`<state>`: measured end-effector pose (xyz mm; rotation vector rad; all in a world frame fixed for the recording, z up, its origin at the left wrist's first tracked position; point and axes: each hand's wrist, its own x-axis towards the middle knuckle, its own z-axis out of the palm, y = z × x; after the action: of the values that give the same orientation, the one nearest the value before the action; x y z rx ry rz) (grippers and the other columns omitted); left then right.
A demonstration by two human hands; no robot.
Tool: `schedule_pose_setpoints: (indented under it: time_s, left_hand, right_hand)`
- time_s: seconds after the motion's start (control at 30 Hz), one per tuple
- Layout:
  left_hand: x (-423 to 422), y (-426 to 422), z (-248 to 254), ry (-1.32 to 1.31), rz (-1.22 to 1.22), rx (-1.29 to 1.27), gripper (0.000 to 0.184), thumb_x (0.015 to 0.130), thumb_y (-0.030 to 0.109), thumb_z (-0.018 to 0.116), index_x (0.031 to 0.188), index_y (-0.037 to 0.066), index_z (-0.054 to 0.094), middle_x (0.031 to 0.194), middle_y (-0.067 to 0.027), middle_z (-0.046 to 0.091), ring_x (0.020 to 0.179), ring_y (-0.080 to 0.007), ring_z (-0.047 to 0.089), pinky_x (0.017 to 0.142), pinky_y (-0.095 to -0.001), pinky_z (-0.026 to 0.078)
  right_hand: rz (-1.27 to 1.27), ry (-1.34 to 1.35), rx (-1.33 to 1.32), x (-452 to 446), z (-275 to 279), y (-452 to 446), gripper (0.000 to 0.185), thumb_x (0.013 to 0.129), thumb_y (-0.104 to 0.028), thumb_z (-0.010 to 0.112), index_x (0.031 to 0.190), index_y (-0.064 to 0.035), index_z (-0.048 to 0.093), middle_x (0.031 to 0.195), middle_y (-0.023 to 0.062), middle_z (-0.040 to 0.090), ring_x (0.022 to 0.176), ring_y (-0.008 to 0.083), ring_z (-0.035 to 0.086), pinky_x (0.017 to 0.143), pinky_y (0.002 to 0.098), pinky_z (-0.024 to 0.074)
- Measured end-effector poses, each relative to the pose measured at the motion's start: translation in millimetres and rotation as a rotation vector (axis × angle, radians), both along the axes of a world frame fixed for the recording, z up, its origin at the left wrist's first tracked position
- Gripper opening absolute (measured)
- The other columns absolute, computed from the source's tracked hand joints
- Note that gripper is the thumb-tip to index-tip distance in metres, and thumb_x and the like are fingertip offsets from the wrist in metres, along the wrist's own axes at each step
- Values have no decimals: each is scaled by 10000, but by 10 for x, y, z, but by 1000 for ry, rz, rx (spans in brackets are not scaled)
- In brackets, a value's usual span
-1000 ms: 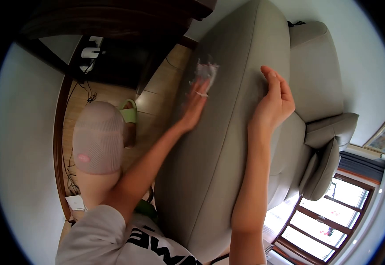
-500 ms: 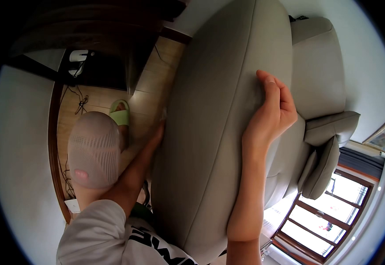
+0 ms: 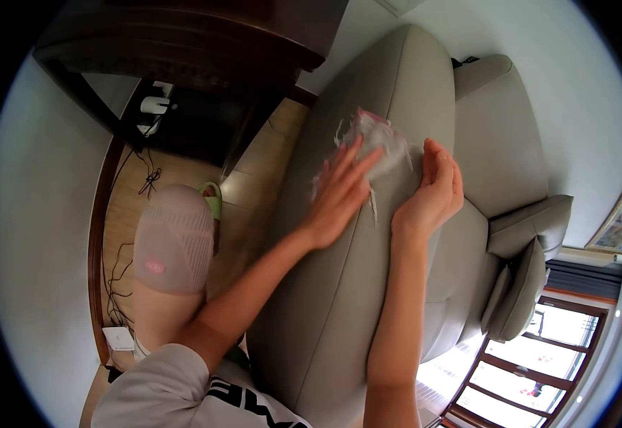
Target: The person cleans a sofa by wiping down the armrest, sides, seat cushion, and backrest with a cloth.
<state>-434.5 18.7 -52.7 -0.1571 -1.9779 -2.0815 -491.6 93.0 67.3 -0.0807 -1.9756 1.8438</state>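
One thin, crumpled, white cloth-like sheet [image 3: 384, 146] with ragged strands and a pink edge lies on the rounded, seamed, gray-beige sofa arm [image 3: 357, 257] under our bare left hand [image 3: 338, 196], fingers spread. Our bare right hand [image 3: 432, 189] curls loosely nearby; we cannot tell whether it holds anything. We judge the rubbing under way; the arm's smooth, leather-like surface shows no mark dividing done from undone.

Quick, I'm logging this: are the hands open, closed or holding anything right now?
Left hand: open, fingers spread over a pale cloth on the sofa.
Right hand: loosely curled, no object visible; can't tell whether it's fully closed.
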Motion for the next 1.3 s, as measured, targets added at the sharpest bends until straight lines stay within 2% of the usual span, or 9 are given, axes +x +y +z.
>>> schedule_pose_setpoints:
  time_s: [0.1, 0.33, 0.53, 0.67, 0.9, 1.03, 1.13, 1.17, 1.3]
  left_hand:
    - [-751, 51, -610, -15, 65, 135, 595, 1074, 490, 355, 1618, 255, 302, 1702, -149, 157, 1581, -338, 88, 1250, -537, 61]
    - [-1420, 161, -2467, -271, 12, 480, 628, 1106, 460, 316, 1620, 102, 268, 1689, -118, 211, 1564, -263, 154, 1252, -394, 160]
    - [-603, 312, -3560, -917, -51, 645, 804, 1064, 605, 321, 1630, 47, 202, 1672, -140, 254, 1533, -276, 239, 1246, -384, 178]
    - [-156, 400, -3755, -1095, -93, 745, 767, 1069, 584, 321, 1627, 64, 230, 1671, -130, 260, 1534, -269, 239, 1245, -378, 178]
    - [13, 359, -3248, -990, -80, 769, 708, 1077, 546, 321, 1620, 95, 278, 1670, -112, 270, 1535, -256, 238, 1243, -365, 177]
    - [-104, 202, -1635, -429, 8, 393, 621, 1082, 464, 323, 1613, 143, 313, 1673, -126, 249, 1561, -288, 164, 1254, -415, 131]
    - [-130, 13, -270, 2, 19, -30, 571, 1088, 416, 304, 1614, 195, 320, 1694, -119, 188, 1569, -355, 117, 1249, -546, 48]
    - [-182, -3, -46, 39, -5, -39, 609, 1082, 467, 296, 1610, 165, 325, 1698, -115, 183, 1573, -337, 106, 1248, -545, 36]
    - [-600, -73, 147, 53, -21, -1, 653, 1079, 526, 299, 1608, 144, 321, 1703, -100, 183, 1579, -330, 88, 1240, -572, 23]
  right_hand:
    - [1, -61, 144, 20, 37, -38, 217, 978, -107, 596, 1072, 38, 727, 1112, 111, 728, 1097, 210, 659, 1014, 332, 489]
    - [123, -16, 903, 8, -19, -120, 187, 920, -90, 639, 1058, -57, 760, 1249, 93, 701, 1233, 274, 572, 1036, 397, 459]
    - [123, -36, 924, -7, -48, -122, 178, 901, -60, 641, 1028, -59, 765, 1234, 77, 709, 1249, 306, 550, 1052, 423, 446]
    - [103, -44, 870, -21, -27, -99, 208, 920, -23, 607, 1072, -39, 748, 1282, 112, 681, 1238, 279, 562, 1041, 393, 456]
    - [9, -25, 496, -59, -94, 13, 301, 945, 25, 530, 1204, 5, 682, 1422, 139, 586, 1219, 198, 588, 1038, 321, 465]
    - [-1, -93, 476, -50, -76, 11, 339, 942, 25, 516, 1251, 18, 655, 1423, 136, 588, 1263, 226, 580, 1064, 325, 459]
    - [13, 5, 692, -101, -173, 86, 381, 914, 37, 517, 1273, 18, 644, 1417, 156, 591, 1234, 278, 597, 1063, 373, 463]
    - [4, 110, 963, -94, -146, 86, 374, 890, 36, 530, 1245, 25, 647, 1330, 186, 624, 1168, 358, 605, 1026, 433, 470]
    - [156, 47, 1253, -233, 161, 135, 263, 918, -47, 570, 1159, -8, 667, 1113, 204, 661, 1064, 401, 612, 897, 460, 488]
